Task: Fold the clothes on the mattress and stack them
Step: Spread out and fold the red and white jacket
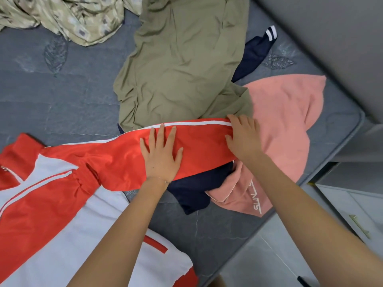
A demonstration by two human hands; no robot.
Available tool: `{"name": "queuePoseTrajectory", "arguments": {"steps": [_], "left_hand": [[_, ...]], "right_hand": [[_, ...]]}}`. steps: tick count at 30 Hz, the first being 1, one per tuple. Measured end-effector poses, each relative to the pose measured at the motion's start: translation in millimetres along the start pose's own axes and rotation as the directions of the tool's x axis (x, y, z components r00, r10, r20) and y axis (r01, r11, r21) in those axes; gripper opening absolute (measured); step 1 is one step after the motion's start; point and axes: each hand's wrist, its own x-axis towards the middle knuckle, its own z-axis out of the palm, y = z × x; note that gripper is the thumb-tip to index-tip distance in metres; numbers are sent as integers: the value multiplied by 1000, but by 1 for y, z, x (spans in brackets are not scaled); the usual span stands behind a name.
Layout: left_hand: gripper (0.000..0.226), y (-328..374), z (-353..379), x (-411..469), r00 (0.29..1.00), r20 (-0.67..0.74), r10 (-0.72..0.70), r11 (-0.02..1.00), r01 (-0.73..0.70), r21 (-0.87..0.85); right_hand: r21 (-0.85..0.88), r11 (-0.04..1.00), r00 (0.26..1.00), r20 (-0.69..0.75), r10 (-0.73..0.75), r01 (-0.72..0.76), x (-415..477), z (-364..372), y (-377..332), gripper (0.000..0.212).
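Head view: 2 hands press a red sleeve flat on the grey mattress.
Left hand lies mid-sleeve, fingers spread wide; right hand rests at the cuff end, fingers loosely straight, holding nothing. Beneath the sleeve lie an olive garment, a pink garment and a navy garment.

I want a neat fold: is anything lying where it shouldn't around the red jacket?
Yes. The red jacket's sleeve is stretched over unfolded clothes, the olive garment, navy garment and pink garment, not bare mattress. The left hand and right hand rest on it.
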Motion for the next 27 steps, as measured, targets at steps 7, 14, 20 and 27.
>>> {"name": "queuePoseTrajectory", "arguments": {"steps": [7, 14, 20, 27], "left_hand": [[50, -2, -3, -8, 998, -57, 36, 969, -49, -243], [10, -12, -19, -49, 988, -99, 123, 696, -157, -701], [27, -43, -52, -89, 992, 118, -44, 192, 124, -973], [48, -117, -56, -141, 976, 88, -198, 326, 150, -934]], "right_hand": [[169, 975, 989, -10, -146, 146, -3, -11, -7, 23], [743, 663, 937, 288, -198, -89, -24, -25, -73, 18], [866, 448, 936, 320, -150, -224, -56, -12, -154, 19], [862, 439, 882, 393, -259, -254, -106, 18, -240, 13]]}}
